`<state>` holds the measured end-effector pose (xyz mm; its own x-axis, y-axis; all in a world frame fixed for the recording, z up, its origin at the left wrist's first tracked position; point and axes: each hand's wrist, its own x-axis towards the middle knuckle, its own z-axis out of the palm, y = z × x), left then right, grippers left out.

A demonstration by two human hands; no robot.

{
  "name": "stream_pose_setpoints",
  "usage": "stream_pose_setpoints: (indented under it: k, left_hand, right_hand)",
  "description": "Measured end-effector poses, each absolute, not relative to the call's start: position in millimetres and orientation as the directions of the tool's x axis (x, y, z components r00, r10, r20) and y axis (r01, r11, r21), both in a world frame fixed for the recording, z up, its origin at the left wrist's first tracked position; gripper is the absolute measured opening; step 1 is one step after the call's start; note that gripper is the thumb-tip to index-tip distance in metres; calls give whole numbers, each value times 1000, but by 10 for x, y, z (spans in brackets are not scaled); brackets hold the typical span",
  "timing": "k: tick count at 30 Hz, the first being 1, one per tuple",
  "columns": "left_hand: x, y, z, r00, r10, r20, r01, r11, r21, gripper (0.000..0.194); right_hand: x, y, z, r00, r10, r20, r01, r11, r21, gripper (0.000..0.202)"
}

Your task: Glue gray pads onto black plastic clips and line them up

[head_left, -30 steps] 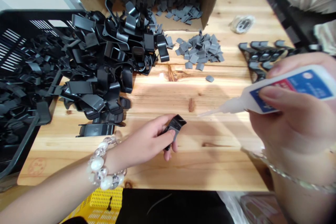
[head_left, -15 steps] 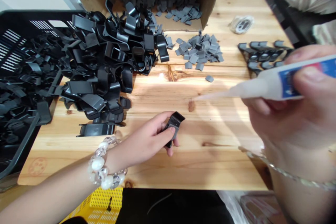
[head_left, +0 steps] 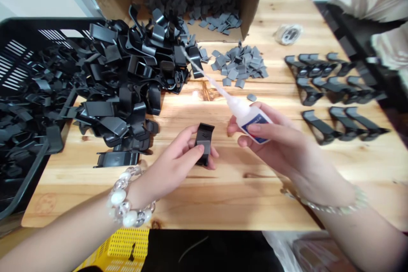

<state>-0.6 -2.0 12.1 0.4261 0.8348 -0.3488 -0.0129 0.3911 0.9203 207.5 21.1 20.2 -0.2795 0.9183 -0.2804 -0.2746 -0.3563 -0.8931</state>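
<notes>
My left hand [head_left: 181, 153] grips a black plastic clip [head_left: 206, 131] over the near middle of the table, thumb pressed on a grey pad on its face. In my right hand [head_left: 277, 144] is a white glue bottle [head_left: 247, 114] with a blue label, its long thin nozzle slanting up to the left. The nozzle tip is apart from the held clip and overlaps the clip pile in view. Ahead of my hands lies a heap of small grey pads [head_left: 240, 63], with a single loose pad [head_left: 251, 97] nearer to me.
A big pile of black clips [head_left: 121, 76] spills beside a black basket [head_left: 19, 195]. A cardboard box [head_left: 251, 12] with grey pads stands at the back. Several clips [head_left: 334, 87] lie in rows at right, near a tape roll [head_left: 288, 34]. A yellow basket [head_left: 127, 244] sits below the table.
My right hand has moved left and away from the camera, and the bottle's nozzle now tilts upward. My left hand has turned the clip more upright and shifted slightly left.
</notes>
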Motion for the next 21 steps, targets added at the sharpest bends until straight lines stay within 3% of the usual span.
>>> stream_pose_setpoints:
  k: [8, 12, 17, 21]
  left_hand:
    - [-10, -29, 89, 441, 809, -388, -77, 465, 882, 30]
    - [-19, -46, 61, 484, 779, -398, -51, 479, 876, 31]
    - [-13, -55, 57, 511, 739, -439, -25, 524, 852, 35]
    - [-9, -62, 59, 534, 719, -445, -30, 542, 840, 33]
  right_hand:
    - [2029, 212, 160, -443, 852, -279, -268, -423, -866, 20]
    - [1999, 187, 100, -441, 857, -265, -225, -392, -892, 37]
    - [1957, 155, 83, -420, 870, -257, 120, -227, -966, 16]
    - [1929, 139, 68, -396, 911, -113, 310, 17, -951, 16]
